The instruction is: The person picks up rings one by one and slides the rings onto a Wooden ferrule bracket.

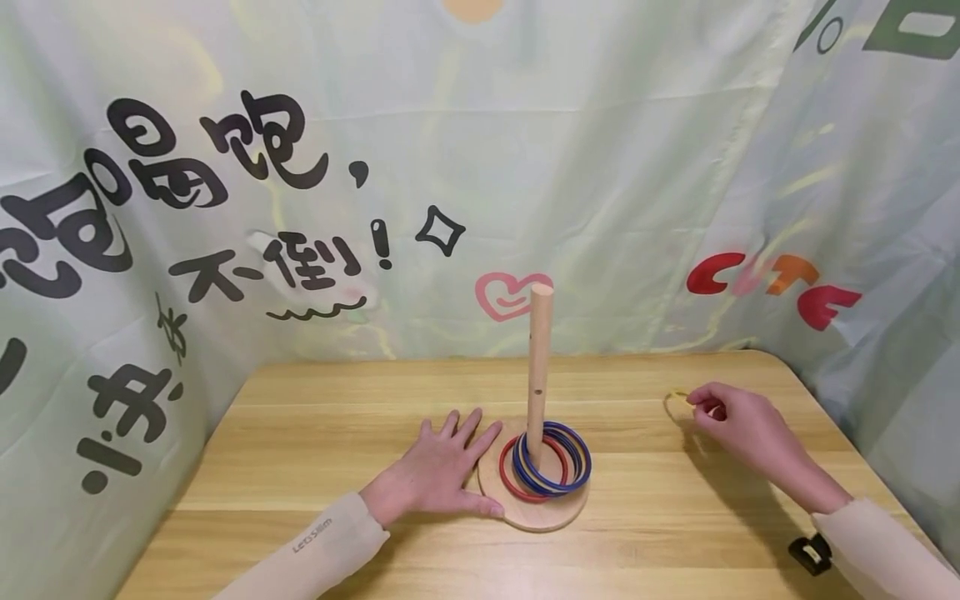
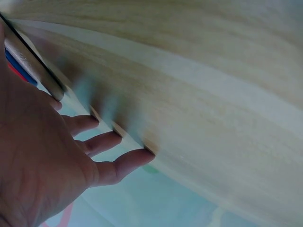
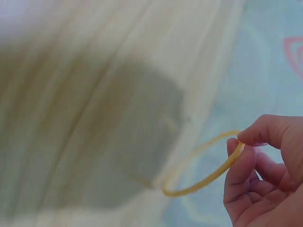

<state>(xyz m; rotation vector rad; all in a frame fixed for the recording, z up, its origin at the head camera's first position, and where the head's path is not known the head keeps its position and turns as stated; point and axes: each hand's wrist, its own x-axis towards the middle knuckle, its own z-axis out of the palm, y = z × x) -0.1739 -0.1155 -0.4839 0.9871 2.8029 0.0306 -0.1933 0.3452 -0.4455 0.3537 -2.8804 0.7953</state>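
Note:
Between the thumb and index finger of my right hand (image 1: 738,421) is a thin yellow ring (image 3: 206,182), pinched at its edge and tilted over the right side of the table. My left hand (image 1: 438,471) rests palm down with fingers spread, its thumb and index fingertip at the round wooden base (image 1: 542,520). From that base rises a wooden peg (image 1: 540,358) with small holes in it. Several blue rings (image 1: 587,471) and a red ring (image 1: 504,479) lie stacked loosely around the peg's foot, with a yellow one partly hidden among the blue.
The wooden table (image 1: 337,442) has rounded far corners. A printed cloth curtain (image 1: 600,183) with lettering hangs close behind it and along both sides. A small black object (image 1: 810,554) shows beside my right sleeve (image 1: 881,546).

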